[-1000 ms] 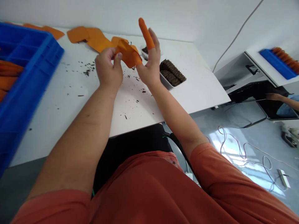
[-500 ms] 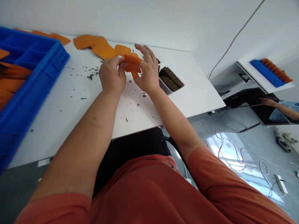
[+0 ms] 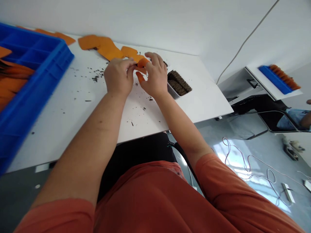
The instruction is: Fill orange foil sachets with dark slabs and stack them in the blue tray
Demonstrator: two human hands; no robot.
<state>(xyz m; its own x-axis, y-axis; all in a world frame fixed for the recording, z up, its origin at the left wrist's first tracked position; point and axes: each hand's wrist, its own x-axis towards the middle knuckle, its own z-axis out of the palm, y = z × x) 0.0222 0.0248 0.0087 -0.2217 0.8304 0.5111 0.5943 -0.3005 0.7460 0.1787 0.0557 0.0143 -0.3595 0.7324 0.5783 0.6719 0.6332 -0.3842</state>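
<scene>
My left hand [image 3: 118, 76] is closed in a pinch above the white table, its thumb and fingers on the edge of a small orange sheet [image 3: 141, 69]. Something dark shows at the pinch, too small to make out. Facing it, my right hand [image 3: 155, 77] has its thumb and index finger apart and the other fingers extended. Orange covers sit on that thumb tip and, it seems, on the bent index finger, which is at the sheet. Close to the right wrist stands a white box [image 3: 173, 92] packed with thin dark brown strips [image 3: 180, 81].
More orange sheets [image 3: 107, 48] lie along the wall. A blue crate [image 3: 48, 76] with orange pieces stands at left. Dark crumbs [image 3: 97, 76] dot the table [image 3: 97, 123]. At far right are a blue tray [image 3: 274, 79], part of another person [image 3: 293, 119], and floor cables [image 3: 250, 157].
The orange sheet has turned, showing less of its face between my hands. My left hand has shifted slightly right, and my right fingers have lowered. The other person's arm at far right has drawn back.
</scene>
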